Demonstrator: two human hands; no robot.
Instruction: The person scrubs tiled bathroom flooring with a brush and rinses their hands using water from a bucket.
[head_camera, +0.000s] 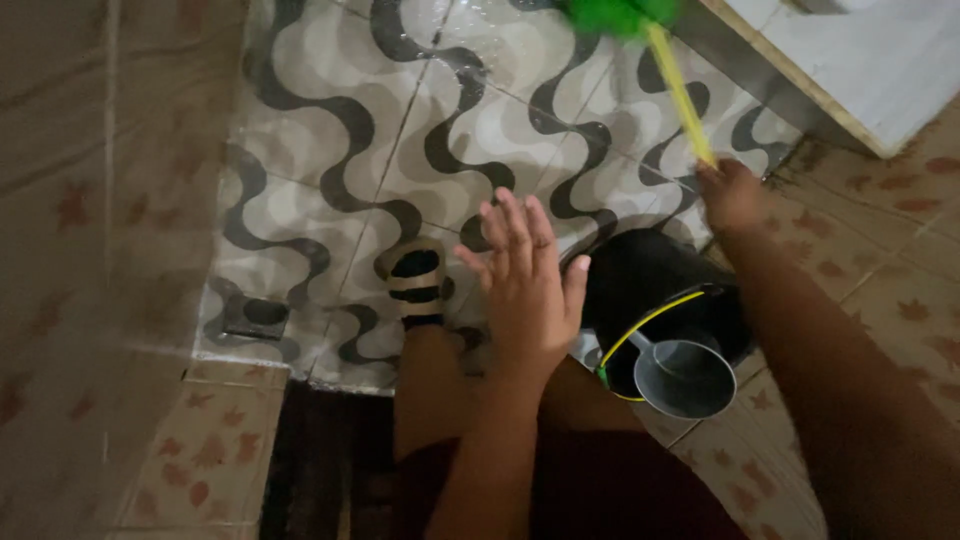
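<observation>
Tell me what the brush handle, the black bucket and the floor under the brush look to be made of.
Brush handle: likely plastic, from its bright uniform yellow; motion blur hides the finish. It sits in the right hand.
Black bucket: probably plastic, matte black with a thin yellow-green bail; a grey scoop rests in it.
Floor: glazed ceramic tile, with grout lines and wet glare on the wavy pattern.

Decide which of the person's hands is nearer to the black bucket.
Left. The left hand hovers open right beside the black bucket, at its left edge. The right hand grips the yellow brush handle just above it.
</observation>
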